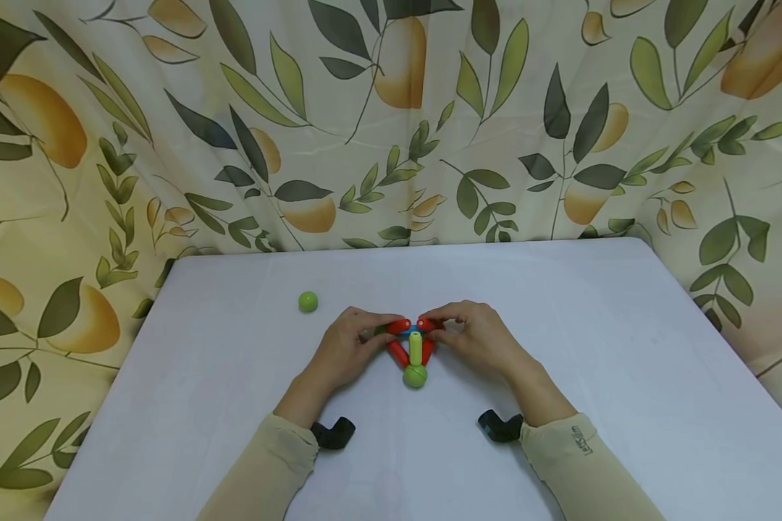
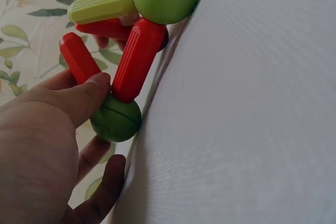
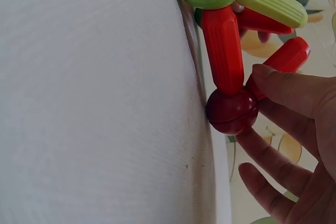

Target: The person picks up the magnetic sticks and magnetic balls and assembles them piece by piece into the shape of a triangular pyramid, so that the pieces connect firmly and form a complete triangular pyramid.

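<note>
Both hands are at a small frame of magnetic rods and balls on the table. At its front sits a green ball [image 1: 415, 376] with a yellow-green rod [image 1: 415, 349] rising from it. Red rods [image 2: 138, 59] run back from that ball to another green ball [image 2: 116, 119] on the left and a dark red ball [image 3: 232, 111] on the right. My left hand [image 1: 348, 344] pinches a slanted red rod [image 2: 79, 56] just above the left ball. With thumb and fingers, my right hand [image 1: 478, 336] pinches a matching red rod [image 3: 291, 53] above the dark red ball. A blue rod [image 1: 409, 331] shows partly behind.
One loose green ball [image 1: 308, 302] lies on the white table [image 1: 234, 304], behind and left of the left hand. A curtain with a leaf and fruit print [image 1: 365, 166] hangs along the table's far edge. Black devices [image 1: 334, 434] sit at both wrists.
</note>
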`<state>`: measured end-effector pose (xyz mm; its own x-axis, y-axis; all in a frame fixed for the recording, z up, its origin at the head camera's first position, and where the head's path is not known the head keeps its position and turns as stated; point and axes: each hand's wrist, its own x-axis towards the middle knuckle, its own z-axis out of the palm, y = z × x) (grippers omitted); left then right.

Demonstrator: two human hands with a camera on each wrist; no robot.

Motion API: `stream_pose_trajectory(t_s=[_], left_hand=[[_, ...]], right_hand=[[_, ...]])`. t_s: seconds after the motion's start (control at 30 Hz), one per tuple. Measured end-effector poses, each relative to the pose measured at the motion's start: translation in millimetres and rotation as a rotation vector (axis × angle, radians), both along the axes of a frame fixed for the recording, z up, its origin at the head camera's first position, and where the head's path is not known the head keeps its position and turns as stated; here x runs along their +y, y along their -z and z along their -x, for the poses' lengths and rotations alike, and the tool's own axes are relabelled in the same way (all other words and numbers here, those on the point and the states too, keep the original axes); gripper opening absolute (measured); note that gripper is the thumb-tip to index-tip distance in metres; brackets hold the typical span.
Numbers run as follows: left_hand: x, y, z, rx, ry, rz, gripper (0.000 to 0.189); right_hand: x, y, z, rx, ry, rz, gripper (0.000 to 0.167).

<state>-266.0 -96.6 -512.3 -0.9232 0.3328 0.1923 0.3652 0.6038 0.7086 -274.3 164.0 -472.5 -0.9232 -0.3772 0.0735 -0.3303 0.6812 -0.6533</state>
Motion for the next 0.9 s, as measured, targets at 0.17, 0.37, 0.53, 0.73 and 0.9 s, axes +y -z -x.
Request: stream_pose_trajectory(t_s=[0.17,0.37,0.53,0.73,0.9], left_hand=[[-0.3,-0.5,0.7,-0.002,0.001,-0.009,0.031],[-0.6,-0.1,1.2,-0.012,-0.001,-0.012,0.030],[-0.5,0.9,2.4,-0.021,-0.004,-0.016,0.029],[-0.6,0.6,2.9,-0.030,-0.004,-0.025,0.029],[-1.1,1.1,3.4,-0.034,0.001,-0.030,0.029]], right_hand=[[-0.6,-1.0,0.0,-0.017,0.006,-0.001,0.028],[-0.8,0.1,0.6,-0.028,0.003,0.003,0.028],[-0.1,1.1,0.8,-0.018,-0.006,0.015,0.029],[-0.1,1.3,0.9,-0.023,-0.001,0.018,0.028],[0.0,1.2,0.9,-0.036,0.001,0.023,0.028]])
